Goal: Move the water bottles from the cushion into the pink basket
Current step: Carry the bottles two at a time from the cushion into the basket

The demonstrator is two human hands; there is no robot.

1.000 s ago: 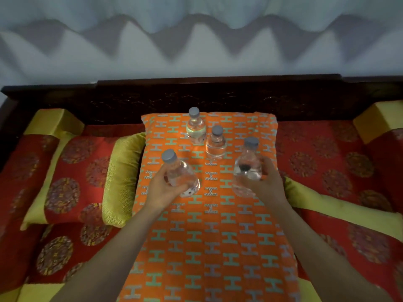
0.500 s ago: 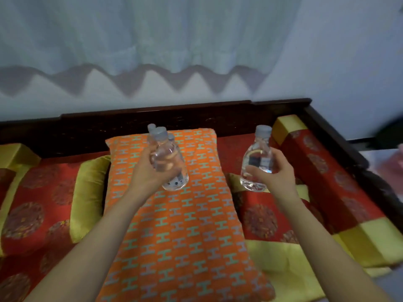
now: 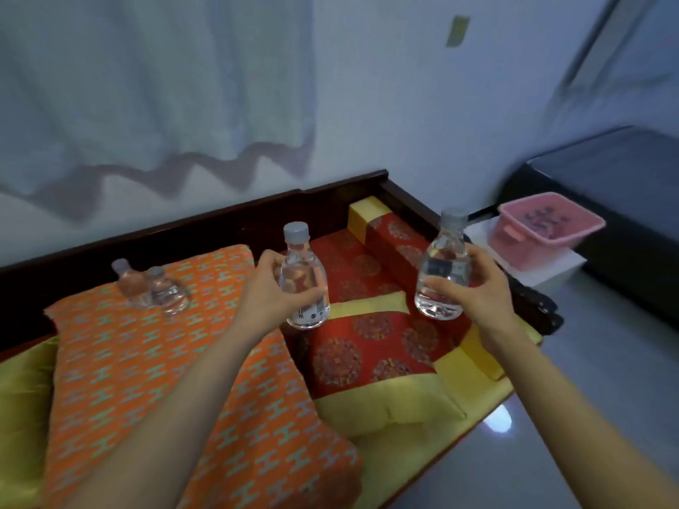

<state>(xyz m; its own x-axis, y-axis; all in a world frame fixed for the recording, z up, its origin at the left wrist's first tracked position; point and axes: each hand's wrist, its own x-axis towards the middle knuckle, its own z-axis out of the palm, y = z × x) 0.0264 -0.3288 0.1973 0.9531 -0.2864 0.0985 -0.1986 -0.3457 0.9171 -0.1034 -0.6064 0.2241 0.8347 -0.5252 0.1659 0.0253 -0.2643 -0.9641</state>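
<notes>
Head view: left hand (image 3: pixel 270 292) wrapped around one upright water bottle (image 3: pixel 305 288), right hand (image 3: pixel 474 288) gripping a second bottle (image 3: pixel 442 277), both held in the air above the red cushion (image 3: pixel 367 347). Two more bottles (image 3: pixel 150 288) stand touching near the orange cushion's (image 3: pixel 147 380) far edge. Pink basket (image 3: pixel 543 224) sits far right on a white stand (image 3: pixel 551 270).

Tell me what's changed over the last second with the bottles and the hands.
Both hands lifted their bottles off the orange cushion and carried them right, toward the pink basket. The left hand holds one bottle, the right hand another. Unchanged: two bottles remain on the cushion.
</notes>
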